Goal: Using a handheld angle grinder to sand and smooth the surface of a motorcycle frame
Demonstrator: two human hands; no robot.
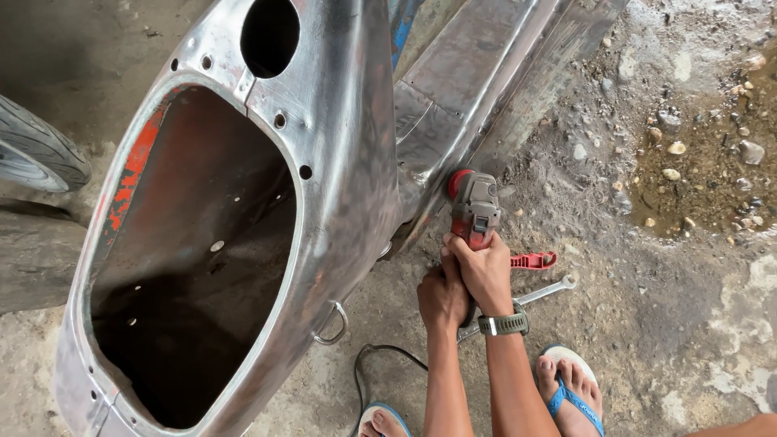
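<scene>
Both hands on the angle grinder [474, 209]: right hand [488, 273] wrapped tight round the rear of its body, left hand [442, 298] closed round the tail just behind and below it, where the cord [380, 356] leaves. Grinder head sits ahead of the grip, pressed into the lower seam of the bare metal scooter body shell [340, 137], where the curved side meets the flat floor panel [477, 73].

Progress, judged from the surface: most of the shell is down to shiny metal. Red paint strip [133, 166] left along the far inner rim of the big opening, and the inside is still dull brown (rust or primer, can't tell).

Room: open gritty ground right of the grip. Just beside the wrist lie a red clamp-like tool [534, 260] and a wrench [538, 293], touching nothing. Shell edge crowds the left side, with a small wire loop [332, 324] hanging near. Feet in blue sandals [576, 396] behind the grip. Tyre [36, 150] well apart, far left.
</scene>
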